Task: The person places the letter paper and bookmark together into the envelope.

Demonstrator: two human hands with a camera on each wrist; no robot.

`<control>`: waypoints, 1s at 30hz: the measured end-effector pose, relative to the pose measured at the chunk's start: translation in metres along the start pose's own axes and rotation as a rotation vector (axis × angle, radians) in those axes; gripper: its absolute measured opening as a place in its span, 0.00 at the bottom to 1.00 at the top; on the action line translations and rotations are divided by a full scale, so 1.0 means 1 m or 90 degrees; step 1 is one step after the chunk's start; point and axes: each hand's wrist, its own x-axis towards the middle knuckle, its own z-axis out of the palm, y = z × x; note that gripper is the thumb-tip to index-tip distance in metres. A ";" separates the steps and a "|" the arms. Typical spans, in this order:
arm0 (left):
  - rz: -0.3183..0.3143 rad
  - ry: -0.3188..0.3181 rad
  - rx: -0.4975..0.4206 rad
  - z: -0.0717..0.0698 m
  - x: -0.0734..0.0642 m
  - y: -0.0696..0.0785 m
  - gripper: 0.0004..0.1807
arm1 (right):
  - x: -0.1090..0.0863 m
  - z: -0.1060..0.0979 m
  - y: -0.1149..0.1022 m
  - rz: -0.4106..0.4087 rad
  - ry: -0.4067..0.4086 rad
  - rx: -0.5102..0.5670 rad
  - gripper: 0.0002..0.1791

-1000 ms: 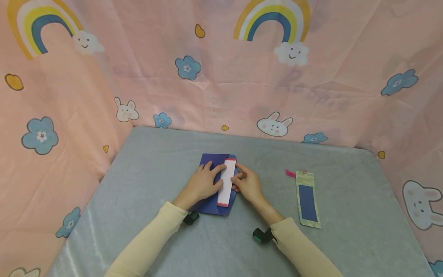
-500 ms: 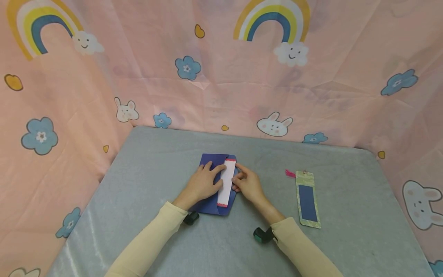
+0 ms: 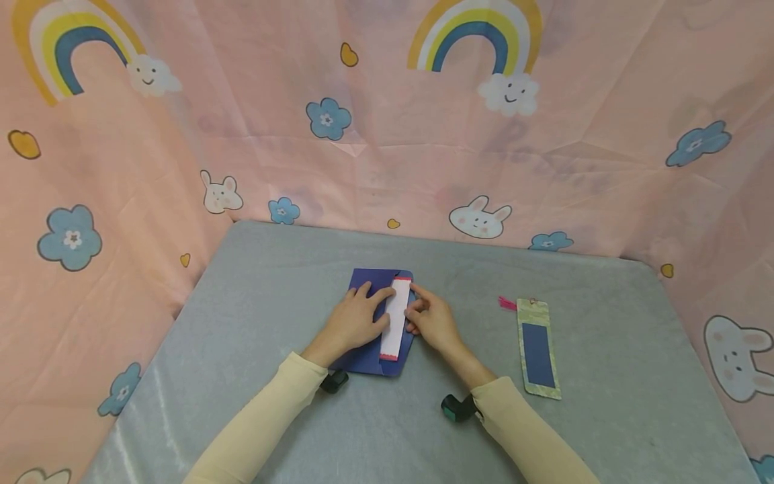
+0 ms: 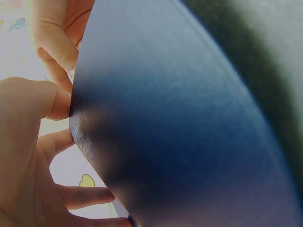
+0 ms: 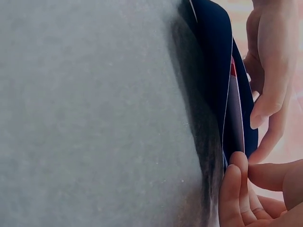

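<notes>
A dark blue paper envelope [image 3: 369, 363] lies on the table, and a white paper strip with red ends [image 3: 397, 316] is on its right part. My left hand [image 3: 353, 319] rests on the envelope with fingers spread, its thumb and index finger at the strip's left edge. At the strip's right edge, my right hand [image 3: 438, 327] pinches it between thumb and fingers. In the right wrist view the strip [image 5: 235, 116] stands between two blue layers, beside the right hand [image 5: 260, 196]. The envelope [image 4: 189, 118] fills much of the left wrist view.
A green bookmark with a dark blue panel [image 3: 537, 356] and a pink tassel [image 3: 507, 303] lies to the right. A grey cloth [image 3: 623, 376] covers the table. Behind it hangs a pink printed curtain [image 3: 387, 168].
The white strip has shifted very slightly to the left at its top, with its lower end a little higher. My right hand moved slightly along with it; the left hand stays put.
</notes>
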 end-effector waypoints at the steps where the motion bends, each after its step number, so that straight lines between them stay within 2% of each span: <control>1: 0.000 -0.002 0.001 0.000 0.000 0.000 0.29 | 0.000 0.000 -0.001 0.000 -0.001 0.001 0.33; 16: 0.000 -0.006 0.003 0.002 0.001 -0.001 0.29 | 0.003 0.001 -0.003 -0.002 -0.010 -0.017 0.33; 30: -0.002 -0.006 0.000 0.002 0.001 -0.002 0.29 | 0.004 -0.001 0.001 -0.008 -0.036 -0.002 0.32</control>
